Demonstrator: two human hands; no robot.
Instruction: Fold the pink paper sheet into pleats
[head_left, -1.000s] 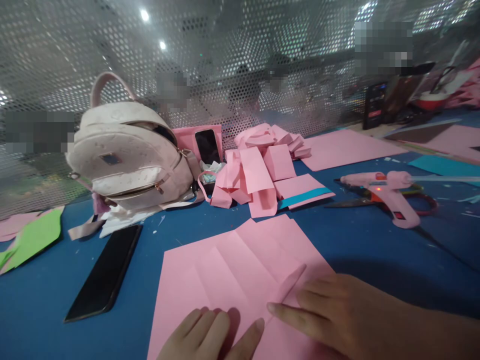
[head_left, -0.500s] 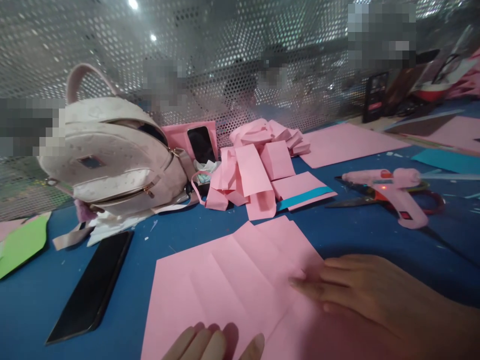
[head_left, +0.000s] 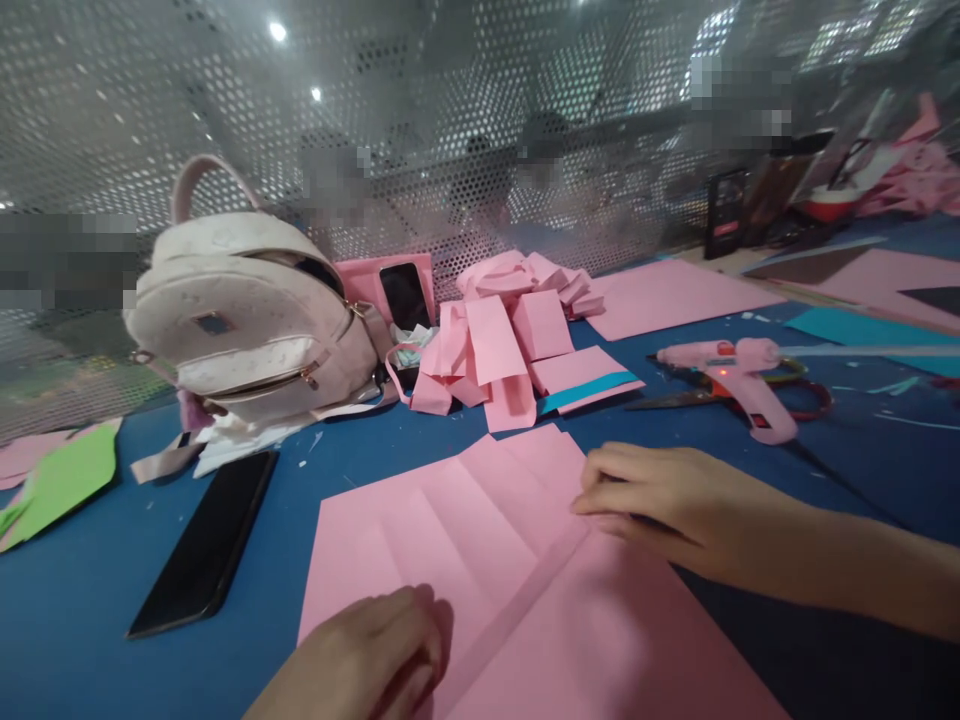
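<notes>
A creased pink paper sheet [head_left: 480, 540] lies on the blue table [head_left: 300, 470] in front of me. My right hand [head_left: 660, 495] rests on the sheet's right edge, fingers curled and pressed down on a narrow folded strip that runs diagonally toward me. My left hand [head_left: 367, 655] sits at the near edge of the sheet with its fingers curled under, pressing on the paper.
A black phone [head_left: 206, 540] lies left of the sheet. Behind it stand a pale backpack [head_left: 247, 320], a pile of folded pink paper pieces [head_left: 510, 340], a pink glue gun [head_left: 735, 375] over scissors [head_left: 675, 398], more pink sheets [head_left: 675, 295] and green paper [head_left: 60, 480]. A perforated metal screen [head_left: 450, 130] closes the far side.
My right hand slid up and away along the fold, from the near edge to the sheet's right side. My left hand curled its fingers and shifted slightly further onto the paper.
</notes>
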